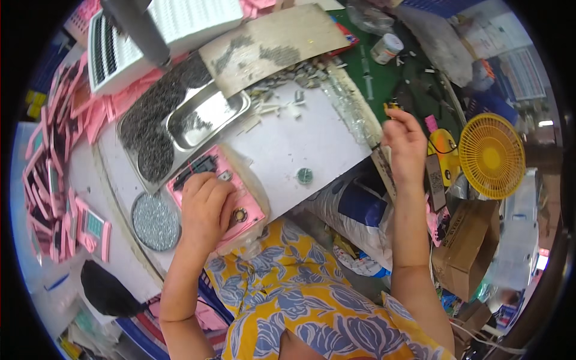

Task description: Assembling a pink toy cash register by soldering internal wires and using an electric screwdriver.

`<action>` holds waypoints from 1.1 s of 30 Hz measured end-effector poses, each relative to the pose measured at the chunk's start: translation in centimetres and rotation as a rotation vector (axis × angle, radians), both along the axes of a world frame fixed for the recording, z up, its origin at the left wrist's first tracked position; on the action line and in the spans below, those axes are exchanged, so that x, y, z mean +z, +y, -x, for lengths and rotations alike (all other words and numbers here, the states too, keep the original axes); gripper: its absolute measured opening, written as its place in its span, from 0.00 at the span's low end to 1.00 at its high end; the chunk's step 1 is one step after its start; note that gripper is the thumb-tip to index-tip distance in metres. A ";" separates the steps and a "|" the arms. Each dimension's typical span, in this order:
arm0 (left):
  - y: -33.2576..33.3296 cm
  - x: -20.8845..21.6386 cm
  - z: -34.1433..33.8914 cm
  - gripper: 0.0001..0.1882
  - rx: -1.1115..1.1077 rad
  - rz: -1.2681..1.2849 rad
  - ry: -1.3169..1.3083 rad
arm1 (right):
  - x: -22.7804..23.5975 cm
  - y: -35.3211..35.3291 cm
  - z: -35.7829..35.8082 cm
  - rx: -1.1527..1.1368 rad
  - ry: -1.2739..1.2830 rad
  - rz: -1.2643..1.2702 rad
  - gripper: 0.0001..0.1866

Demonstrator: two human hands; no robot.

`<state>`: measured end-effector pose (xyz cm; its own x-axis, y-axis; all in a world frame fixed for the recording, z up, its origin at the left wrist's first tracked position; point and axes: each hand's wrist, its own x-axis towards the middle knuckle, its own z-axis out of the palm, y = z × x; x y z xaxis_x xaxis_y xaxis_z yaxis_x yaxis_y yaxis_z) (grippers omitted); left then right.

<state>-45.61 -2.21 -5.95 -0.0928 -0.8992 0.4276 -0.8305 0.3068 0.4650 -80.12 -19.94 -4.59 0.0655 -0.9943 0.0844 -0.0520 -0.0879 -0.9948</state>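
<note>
My left hand (pixel 207 201) rests on a pink plastic casing (pixel 251 211), its fingers curled and pressed together over the casing's upper part. The casing has a black part (pixel 207 165) near its far edge and a small round part (pixel 240 215) close to my fingers. My right hand (pixel 405 135) is raised over the right side of the table, fingers bent in a pinch. A small yellow-orange thing (pixel 387 108) shows at its fingertips, too small to name. Beside the casing stands a round dish (pixel 156 222) of small silvery metal pieces.
A metal tray of dark small parts (pixel 153 129) holds a smaller steel tray (pixel 231 114). A flat board (pixel 279 51) lies behind. A little round green container (pixel 305 176) sits near the front edge. Pink casings (pixel 54 174) pile up at left; a yellow fan (pixel 492 156) stands at right.
</note>
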 end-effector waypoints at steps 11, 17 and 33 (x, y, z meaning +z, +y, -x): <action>1.6 0.4 -1.3 0.05 0.210 -0.111 0.238 | -1.6 -14.4 13.0 -0.505 0.047 -0.022 0.27; 1.9 -0.9 -1.5 0.06 0.265 -0.018 0.342 | 1.6 -7.5 16.1 -0.597 0.068 0.150 0.27; 0.9 -3.1 -0.1 0.09 0.362 0.038 0.231 | -3.3 7.4 -11.6 0.507 -0.127 -0.124 0.10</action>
<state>-45.52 -1.34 -9.10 0.3281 -0.8395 0.4332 -0.7630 0.0349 0.6455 -68.55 -12.59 -7.91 0.5373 -0.8433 0.0071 0.0876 0.0475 -0.9950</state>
